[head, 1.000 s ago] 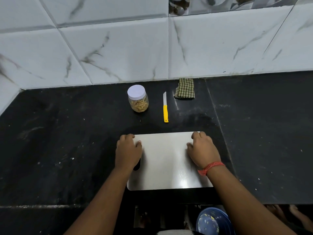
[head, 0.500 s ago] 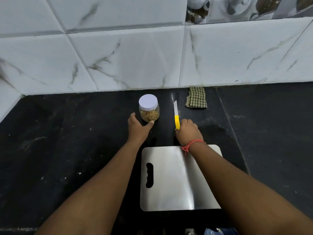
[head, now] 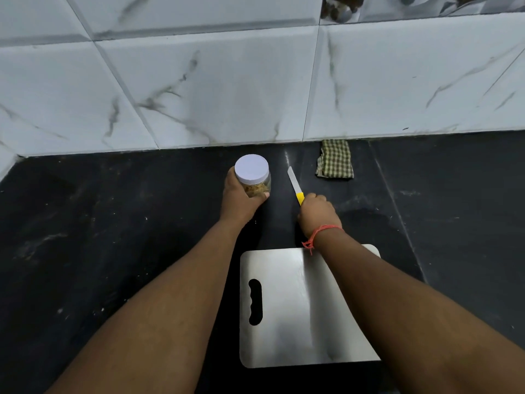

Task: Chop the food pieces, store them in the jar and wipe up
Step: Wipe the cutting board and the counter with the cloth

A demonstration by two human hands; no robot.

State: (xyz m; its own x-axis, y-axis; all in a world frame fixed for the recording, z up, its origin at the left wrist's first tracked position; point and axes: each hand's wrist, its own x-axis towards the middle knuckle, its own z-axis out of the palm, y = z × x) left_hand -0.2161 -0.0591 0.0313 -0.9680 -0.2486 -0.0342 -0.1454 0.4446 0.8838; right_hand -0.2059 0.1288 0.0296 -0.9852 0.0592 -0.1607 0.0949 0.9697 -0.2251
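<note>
A small clear jar (head: 253,177) with a white lid stands on the black counter, holding pale yellow food pieces. My left hand (head: 240,199) wraps around its lower part. To its right lies a knife (head: 294,184) with a yellow handle, its blade pointing toward the wall. My right hand (head: 316,213) curls over the handle and hides most of it. A steel chopping board (head: 287,305) with a handle slot lies bare near the counter's front edge, under my right forearm.
A folded green checked cloth (head: 335,162) lies by the tiled wall (head: 227,86), right of the knife. The black counter (head: 113,237) stretches to both sides, with a seam line on the right. A faint wet smear shows right of my right hand.
Both hands left the chopping board and reached forward. My left hand has closed around the jar, and my right hand has closed over the knife handle.
</note>
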